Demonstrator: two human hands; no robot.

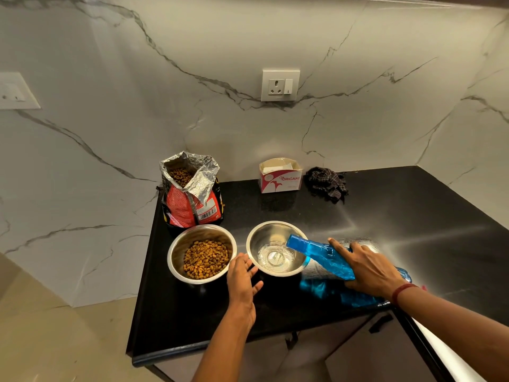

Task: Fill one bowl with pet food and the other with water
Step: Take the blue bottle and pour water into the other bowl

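Two steel bowls stand side by side on the black counter [385,210]. The left bowl [179,252] holds brown pet food kibble [206,259]. The right bowl [264,232] has a little water [274,257] in its bottom. My right hand [369,267] grips a blue plastic bottle [319,253], tipped nearly flat with its open neck over the right bowl's rim, water running out. My left hand [243,275] rests with fingers apart against the near left side of the right bowl, between the two bowls. An open red pet food bag [190,199] stands behind the left bowl.
A white and red tissue box [279,177] and a dark crumpled cloth [327,183] sit at the back of the counter. Marble walls close in the back, left and right. A wall socket [280,85] is above. The counter's front edge is near my arms.
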